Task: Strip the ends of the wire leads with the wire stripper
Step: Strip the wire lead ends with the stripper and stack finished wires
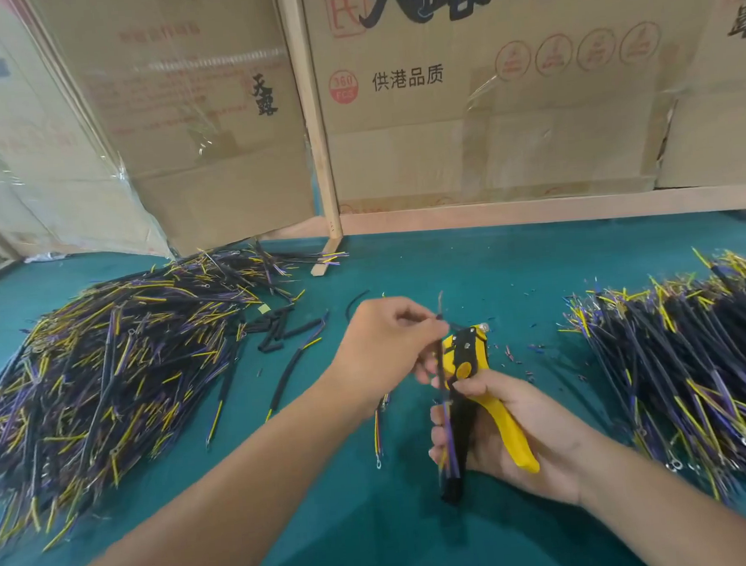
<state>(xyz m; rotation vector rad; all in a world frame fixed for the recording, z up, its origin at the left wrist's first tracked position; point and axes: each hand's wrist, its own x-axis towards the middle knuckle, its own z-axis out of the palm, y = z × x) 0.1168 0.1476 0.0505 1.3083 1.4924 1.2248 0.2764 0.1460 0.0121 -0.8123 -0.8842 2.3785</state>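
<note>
Two heaps of wire leads flank the green mat: a big pile (115, 374) on the left, another (699, 364) on the right. Between them the left hand (385, 349) pinches one lead (445, 393) near its top end, beside the head of the wire stripper (470, 355). The right hand (508, 433) is wrapped round the yellow handles. The lead runs near-vertical in view — far end up, coloured cores trailing toward the person. I'd seat the tip squarely before squeezing — whether it has entered the head, I cannot tell.
</note>
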